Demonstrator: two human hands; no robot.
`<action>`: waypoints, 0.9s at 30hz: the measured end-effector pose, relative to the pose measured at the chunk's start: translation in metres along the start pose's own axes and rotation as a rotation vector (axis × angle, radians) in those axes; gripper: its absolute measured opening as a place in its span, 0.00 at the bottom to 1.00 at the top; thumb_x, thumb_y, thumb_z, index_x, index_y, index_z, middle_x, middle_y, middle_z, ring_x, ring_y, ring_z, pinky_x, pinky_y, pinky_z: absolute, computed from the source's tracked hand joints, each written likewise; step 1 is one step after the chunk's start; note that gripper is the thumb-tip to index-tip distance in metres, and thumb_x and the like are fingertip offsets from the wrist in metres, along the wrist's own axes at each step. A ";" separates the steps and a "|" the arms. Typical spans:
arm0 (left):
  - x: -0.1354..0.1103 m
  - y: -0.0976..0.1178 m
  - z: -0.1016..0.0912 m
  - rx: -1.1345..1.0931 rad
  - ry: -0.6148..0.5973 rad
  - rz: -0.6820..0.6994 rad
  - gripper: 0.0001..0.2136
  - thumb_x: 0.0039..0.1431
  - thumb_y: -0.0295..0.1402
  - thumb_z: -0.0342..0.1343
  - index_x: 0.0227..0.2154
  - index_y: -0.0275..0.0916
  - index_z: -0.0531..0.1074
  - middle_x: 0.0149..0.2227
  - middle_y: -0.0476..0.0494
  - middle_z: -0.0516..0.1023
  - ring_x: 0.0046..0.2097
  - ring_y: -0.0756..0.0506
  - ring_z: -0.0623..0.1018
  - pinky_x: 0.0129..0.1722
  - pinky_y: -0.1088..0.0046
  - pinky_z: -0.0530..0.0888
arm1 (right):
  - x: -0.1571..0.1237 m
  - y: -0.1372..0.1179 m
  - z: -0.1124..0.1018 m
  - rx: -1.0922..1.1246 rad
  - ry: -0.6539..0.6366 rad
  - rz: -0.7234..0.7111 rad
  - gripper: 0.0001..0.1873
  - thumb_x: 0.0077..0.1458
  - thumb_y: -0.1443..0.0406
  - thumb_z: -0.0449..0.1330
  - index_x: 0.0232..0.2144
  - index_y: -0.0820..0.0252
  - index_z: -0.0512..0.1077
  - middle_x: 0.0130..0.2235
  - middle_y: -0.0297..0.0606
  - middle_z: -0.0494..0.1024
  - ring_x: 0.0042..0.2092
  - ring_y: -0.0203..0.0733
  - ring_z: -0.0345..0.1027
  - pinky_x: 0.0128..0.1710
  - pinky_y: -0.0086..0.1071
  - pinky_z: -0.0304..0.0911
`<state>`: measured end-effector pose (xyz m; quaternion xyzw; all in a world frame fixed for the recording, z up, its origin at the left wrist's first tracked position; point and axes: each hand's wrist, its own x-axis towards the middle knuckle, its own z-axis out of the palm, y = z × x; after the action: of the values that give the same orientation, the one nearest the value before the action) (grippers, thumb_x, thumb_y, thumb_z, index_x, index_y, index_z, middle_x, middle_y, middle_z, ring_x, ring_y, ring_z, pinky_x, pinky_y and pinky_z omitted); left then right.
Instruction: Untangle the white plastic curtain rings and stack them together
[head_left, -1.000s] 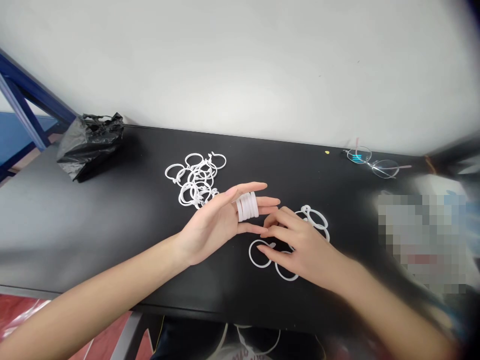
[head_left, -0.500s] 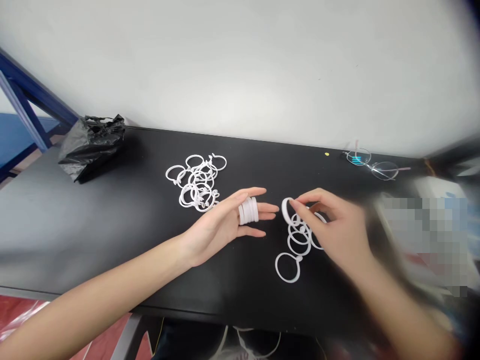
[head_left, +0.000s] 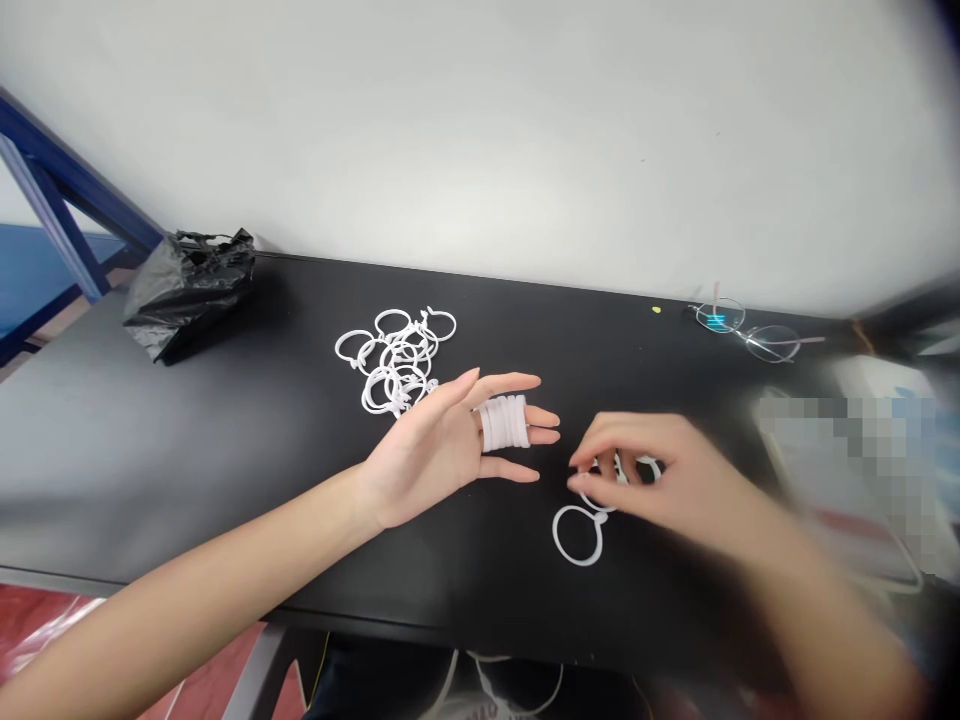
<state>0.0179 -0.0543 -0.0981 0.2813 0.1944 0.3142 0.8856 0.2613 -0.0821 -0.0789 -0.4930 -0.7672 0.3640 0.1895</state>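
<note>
Fingers [head_left: 543, 416] of the left hand [head_left: 427, 455]: extended and spread; the two middle ones pass through a stack of white rings [head_left: 505, 423], packed side by side around them. All further places are given from this stack.

Fingers of the right hand [head_left: 679, 470]: bent, thumb and forefinger tips close together, right of the stack and apart from it; whether they grip a ring cannot be told.

Ring group [head_left: 600, 507], white: to the right, under the right hand, partly hidden.

Single ring [head_left: 599, 541], white, with small knob: to the right and nearer the wearer, lying flat.

Heap of rings [head_left: 405, 362], white, overlapping: to the left and beyond, partly behind the left hand.

Table [head_left: 225, 460], black: beneath everything listed.

Yellow speck [head_left: 656, 310], one: to the right and beyond.

Eyeglasses [head_left: 772, 344], thin-framed: farther right, beyond.

Plastic bag [head_left: 191, 290], black, crumpled: far left, beyond.

Wall [head_left: 480, 150], pale: beyond, behind the table.
</note>
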 end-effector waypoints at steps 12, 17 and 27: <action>0.002 -0.001 0.000 0.064 0.033 -0.014 0.21 0.67 0.46 0.45 0.55 0.39 0.69 0.55 0.32 0.74 0.60 0.33 0.69 0.51 0.54 0.71 | 0.000 0.002 0.010 -0.134 -0.102 -0.044 0.08 0.61 0.63 0.60 0.29 0.55 0.76 0.25 0.30 0.72 0.23 0.32 0.61 0.23 0.28 0.57; 0.001 -0.004 0.000 0.168 0.073 -0.037 0.19 0.67 0.43 0.48 0.56 0.41 0.67 0.53 0.32 0.76 0.57 0.33 0.72 0.53 0.51 0.69 | 0.001 0.000 0.003 0.021 0.236 0.227 0.12 0.58 0.56 0.61 0.29 0.57 0.75 0.15 0.26 0.63 0.16 0.31 0.54 0.15 0.27 0.47; 0.002 -0.004 0.001 0.040 -0.033 -0.060 0.20 0.67 0.45 0.45 0.53 0.39 0.70 0.51 0.32 0.76 0.57 0.35 0.71 0.50 0.55 0.71 | 0.005 0.001 0.022 0.084 0.480 0.062 0.08 0.60 0.61 0.61 0.35 0.56 0.79 0.29 0.34 0.79 0.21 0.32 0.66 0.20 0.27 0.63</action>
<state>0.0217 -0.0556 -0.1003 0.2979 0.1945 0.2789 0.8920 0.2454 -0.0857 -0.0943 -0.5806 -0.6688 0.2735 0.3753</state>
